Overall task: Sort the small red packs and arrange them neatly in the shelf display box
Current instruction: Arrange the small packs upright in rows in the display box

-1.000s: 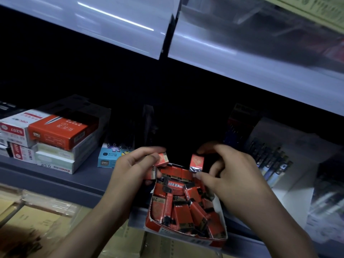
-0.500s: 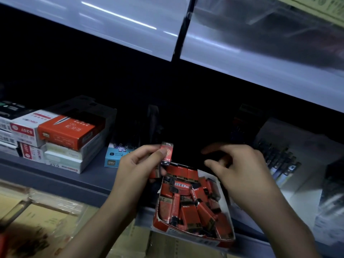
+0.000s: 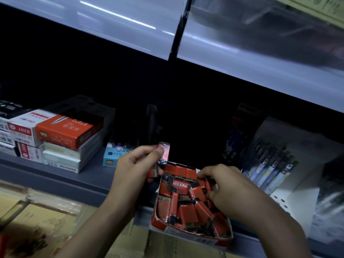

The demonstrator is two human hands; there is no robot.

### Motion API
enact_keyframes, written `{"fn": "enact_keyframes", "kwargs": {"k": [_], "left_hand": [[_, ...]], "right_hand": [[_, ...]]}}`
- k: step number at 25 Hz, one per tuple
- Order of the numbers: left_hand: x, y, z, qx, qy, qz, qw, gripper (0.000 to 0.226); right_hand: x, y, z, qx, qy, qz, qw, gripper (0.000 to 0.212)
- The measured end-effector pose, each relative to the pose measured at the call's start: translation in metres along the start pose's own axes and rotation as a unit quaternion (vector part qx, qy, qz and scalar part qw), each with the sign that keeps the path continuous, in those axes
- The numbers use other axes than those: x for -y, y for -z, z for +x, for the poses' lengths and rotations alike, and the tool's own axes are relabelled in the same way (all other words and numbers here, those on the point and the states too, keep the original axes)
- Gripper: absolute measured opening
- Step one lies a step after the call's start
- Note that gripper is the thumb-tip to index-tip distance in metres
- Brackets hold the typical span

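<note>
Your left hand (image 3: 135, 169) pinches a pack (image 3: 164, 152) above the box (image 3: 188, 232), likely keeping sorted ones aside, while your right hand (image 3: 229, 191) curls into the loose packs (image 3: 184, 208), grip unclear.

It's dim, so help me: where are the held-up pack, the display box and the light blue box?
held red pack (image 3: 164, 151): head view, its shiny face.
display box (image 3: 163, 227): head view, front wall.
light blue box (image 3: 111, 157): head view, front face.
</note>
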State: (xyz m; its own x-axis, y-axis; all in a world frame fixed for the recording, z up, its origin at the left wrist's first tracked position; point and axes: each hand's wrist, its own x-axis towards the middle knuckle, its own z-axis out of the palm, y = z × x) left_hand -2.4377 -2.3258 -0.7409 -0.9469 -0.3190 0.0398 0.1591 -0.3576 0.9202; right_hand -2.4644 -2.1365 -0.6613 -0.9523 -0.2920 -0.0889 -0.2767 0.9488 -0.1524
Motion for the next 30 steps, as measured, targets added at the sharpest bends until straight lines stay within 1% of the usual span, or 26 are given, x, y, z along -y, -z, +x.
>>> {"fn": "enact_keyframes", "kwargs": {"k": [2,4,6,8,11,13,16,18,21,23,27,30], "left_hand": [[0.000,0.001,0.000,0.000,-0.002,0.003,1.000,0.015],[0.000,0.001,0.000,0.000,-0.005,0.006,1.000,0.014],[0.001,0.002,0.000,-0.001,-0.007,0.008,1.000,0.015],[0.001,0.002,0.000,-0.002,-0.007,0.008,1.000,0.014],[0.000,0.001,0.000,-0.003,-0.008,0.008,1.000,0.014],[-0.001,0.001,0.001,-0.004,-0.008,0.008,1.000,0.015],[-0.001,0.001,0.001,-0.003,-0.005,0.008,1.000,0.015],[-0.002,0.000,-0.001,-0.003,-0.005,0.012,1.000,0.015],[-0.002,-0.002,-0.002,-0.008,-0.002,0.012,1.000,0.014],[-0.002,-0.002,-0.002,-0.008,-0.003,0.016,1.000,0.014],[-0.002,-0.002,-0.002,-0.008,-0.007,0.026,1.000,0.015],[-0.002,-0.001,-0.002,-0.006,-0.004,0.021,1.000,0.015]], "right_hand": [[-0.001,0.000,0.001,0.003,0.006,-0.019,1.000,0.057],[-0.001,-0.002,0.002,0.000,0.010,-0.040,0.999,0.051],[-0.002,-0.004,0.003,-0.022,0.012,-0.055,0.998,0.042],[-0.002,-0.004,0.003,-0.051,0.021,-0.064,0.996,0.041],[-0.001,0.008,-0.004,-0.096,0.044,-0.055,0.993,0.043],[-0.001,0.021,-0.014,-0.108,0.062,-0.046,0.991,0.048],[0.000,0.034,-0.028,-0.105,0.081,-0.035,0.991,0.041],[0.001,0.032,-0.031,-0.085,0.067,-0.032,0.994,0.034],[0.005,0.021,-0.028,-0.068,0.045,-0.044,0.996,0.018],[0.008,0.012,-0.024,-0.069,0.037,-0.058,0.995,0.018],[0.010,0.003,-0.019,-0.089,0.023,-0.134,0.987,0.018],[0.005,-0.002,-0.016,-0.088,0.004,-0.158,0.983,0.018]]}}
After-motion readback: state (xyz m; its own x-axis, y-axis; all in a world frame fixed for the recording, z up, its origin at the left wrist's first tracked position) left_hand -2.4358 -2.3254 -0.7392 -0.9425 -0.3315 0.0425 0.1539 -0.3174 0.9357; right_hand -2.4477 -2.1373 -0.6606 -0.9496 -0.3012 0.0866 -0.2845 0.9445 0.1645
